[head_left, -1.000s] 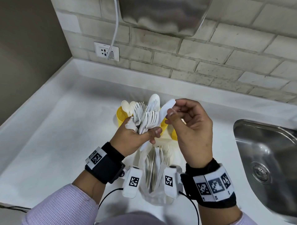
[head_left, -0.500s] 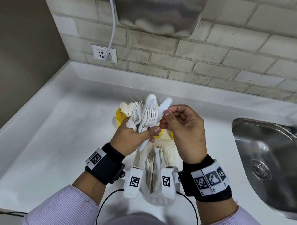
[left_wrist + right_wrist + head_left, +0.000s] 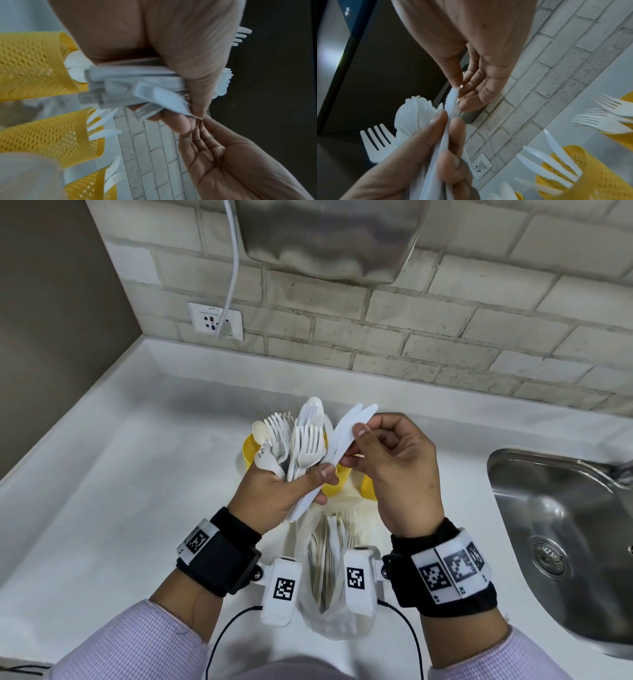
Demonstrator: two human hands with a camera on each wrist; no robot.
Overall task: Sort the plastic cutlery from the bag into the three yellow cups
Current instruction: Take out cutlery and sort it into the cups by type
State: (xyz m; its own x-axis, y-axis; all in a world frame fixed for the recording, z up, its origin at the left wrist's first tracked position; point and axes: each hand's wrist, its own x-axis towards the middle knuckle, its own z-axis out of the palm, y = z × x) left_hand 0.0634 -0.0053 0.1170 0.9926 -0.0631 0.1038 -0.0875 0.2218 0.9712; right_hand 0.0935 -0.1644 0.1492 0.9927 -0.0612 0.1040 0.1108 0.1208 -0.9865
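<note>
White plastic forks and spoons (image 3: 301,446) fan upward from the left fingers (image 3: 320,475); two knives (image 3: 349,429) sit pinched at the right fingertips (image 3: 361,431). Mesh yellow cups (image 3: 49,136) stand beyond, the bag (image 3: 329,577) below.

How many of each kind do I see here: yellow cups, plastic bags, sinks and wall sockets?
yellow cups: 3
plastic bag: 1
sink: 1
wall socket: 1
Total: 6
The white cutlery is too bunched together to count.
</note>
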